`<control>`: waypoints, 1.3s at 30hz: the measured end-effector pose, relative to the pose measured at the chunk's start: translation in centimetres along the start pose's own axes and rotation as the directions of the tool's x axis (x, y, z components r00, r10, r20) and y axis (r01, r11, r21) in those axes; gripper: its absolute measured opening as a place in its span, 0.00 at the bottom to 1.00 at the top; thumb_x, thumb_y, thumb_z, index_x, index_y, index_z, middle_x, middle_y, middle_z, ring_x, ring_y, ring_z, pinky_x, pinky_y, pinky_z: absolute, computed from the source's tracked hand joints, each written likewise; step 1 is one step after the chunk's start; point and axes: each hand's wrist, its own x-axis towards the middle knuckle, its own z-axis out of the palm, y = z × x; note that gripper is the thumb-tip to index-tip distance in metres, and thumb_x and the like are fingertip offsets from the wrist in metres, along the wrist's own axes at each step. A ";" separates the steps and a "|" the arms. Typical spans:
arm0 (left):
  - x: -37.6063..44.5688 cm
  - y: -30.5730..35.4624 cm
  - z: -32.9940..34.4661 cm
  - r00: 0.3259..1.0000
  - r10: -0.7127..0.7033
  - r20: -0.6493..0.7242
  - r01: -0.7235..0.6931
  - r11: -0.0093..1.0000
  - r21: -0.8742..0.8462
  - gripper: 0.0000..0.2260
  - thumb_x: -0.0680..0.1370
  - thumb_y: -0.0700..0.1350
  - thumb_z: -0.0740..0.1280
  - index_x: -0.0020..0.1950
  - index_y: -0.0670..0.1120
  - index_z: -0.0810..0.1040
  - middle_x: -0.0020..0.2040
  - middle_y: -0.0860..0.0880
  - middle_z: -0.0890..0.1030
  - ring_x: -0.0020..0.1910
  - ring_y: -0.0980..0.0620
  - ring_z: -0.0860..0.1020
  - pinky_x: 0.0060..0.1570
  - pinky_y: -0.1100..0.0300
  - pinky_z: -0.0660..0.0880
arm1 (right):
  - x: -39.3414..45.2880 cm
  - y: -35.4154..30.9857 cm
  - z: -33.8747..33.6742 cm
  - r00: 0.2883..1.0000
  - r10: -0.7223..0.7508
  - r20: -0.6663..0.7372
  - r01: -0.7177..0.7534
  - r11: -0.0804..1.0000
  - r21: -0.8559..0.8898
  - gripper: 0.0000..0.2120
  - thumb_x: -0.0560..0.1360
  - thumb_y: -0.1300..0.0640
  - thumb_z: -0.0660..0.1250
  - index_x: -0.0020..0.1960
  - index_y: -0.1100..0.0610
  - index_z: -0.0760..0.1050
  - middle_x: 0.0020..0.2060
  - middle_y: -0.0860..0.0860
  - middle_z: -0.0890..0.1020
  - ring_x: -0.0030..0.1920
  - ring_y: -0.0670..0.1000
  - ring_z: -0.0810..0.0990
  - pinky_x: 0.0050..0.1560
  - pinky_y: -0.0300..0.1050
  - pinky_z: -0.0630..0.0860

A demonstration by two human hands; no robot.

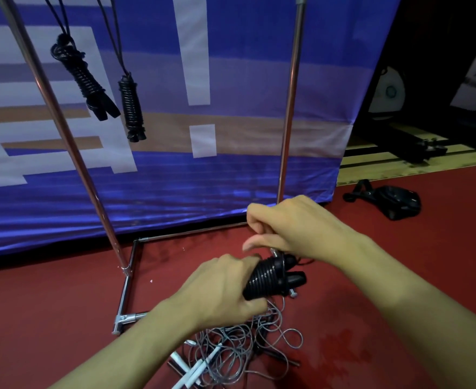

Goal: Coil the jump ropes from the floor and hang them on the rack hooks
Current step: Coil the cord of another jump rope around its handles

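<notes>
**Black rope bundle held above the floor tangle**

The left hand (220,290) wraps its fingers round a coiled black jump rope (270,277), cord wound tightly about its two handles. The right hand (284,228) curls over the bundle's top end, seemingly pinching cord. Two wrapped black ropes (86,80) hang on the rack (288,108); grey ropes (231,346) lie tangled below.

The left hand's fingers (255,303) hid the black rope bundle's (270,276) near end; the hanging cords' (62,15) hooks lay beyond the top edge.
</notes>
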 end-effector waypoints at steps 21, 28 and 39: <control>-0.8 -4.1 -3.3 0.922 -0.078 -0.380 -0.038 0.957 -0.288 0.37 0.79 0.45 0.71 0.82 0.64 0.56 0.54 0.58 0.84 0.36 0.60 0.77 0.39 0.65 0.70 | -2.5 -3.3 3.6 0.957 0.238 0.163 -0.275 0.923 0.271 0.15 0.84 0.43 0.50 0.50 0.50 0.70 0.35 0.47 0.76 0.38 0.56 0.77 0.43 0.57 0.74; -0.6 -5.4 -2.8 0.941 -0.109 -0.321 0.014 0.958 -0.286 0.35 0.80 0.47 0.71 0.82 0.63 0.57 0.36 0.64 0.78 0.33 0.61 0.75 0.35 0.67 0.67 | -2.7 -4.2 -1.0 0.962 0.165 0.216 -0.135 0.980 -0.148 0.15 0.85 0.41 0.50 0.61 0.46 0.71 0.54 0.44 0.80 0.52 0.54 0.82 0.44 0.50 0.72; -0.8 -5.7 -2.6 0.970 0.008 -0.241 -0.051 0.984 -0.173 0.36 0.79 0.57 0.66 0.80 0.72 0.48 0.64 0.58 0.82 0.55 0.51 0.82 0.52 0.51 0.78 | -2.2 -3.9 -2.4 0.899 0.013 0.438 -0.432 0.191 0.881 0.21 0.79 0.66 0.51 0.66 0.64 0.75 0.58 0.64 0.83 0.57 0.59 0.85 0.60 0.51 0.80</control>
